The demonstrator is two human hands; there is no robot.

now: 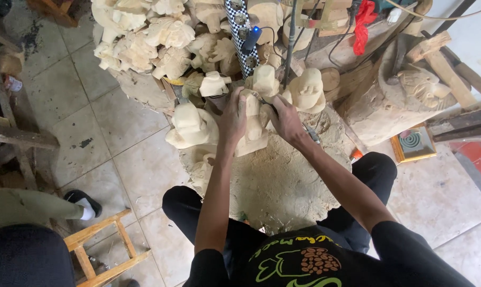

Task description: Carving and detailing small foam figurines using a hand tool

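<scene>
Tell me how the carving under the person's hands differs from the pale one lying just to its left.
The held carving stands upright, gripped by the left hand and touched by the right hand; the left carving lies free, with no hand on it. The held carving is mostly hidden by the hands, while the left carving shows in full and looks rounder and bulkier. Both are pale, unpainted wood resting on the dusty block.

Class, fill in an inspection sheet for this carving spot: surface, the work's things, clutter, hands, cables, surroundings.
Surface: dusty work block between the person's knees.
Work's things: pale wooden figure, upright on the block.
Clutter: heaped pale carvings; one unfinished carving beside the figure.
Hands: left hand grips the figure; right hand presses a slim tool against it, tool mostly hidden.
Cables: black cords behind; red cloth.
Surroundings: tiled floor; wooden stool; another person's foot.
</scene>
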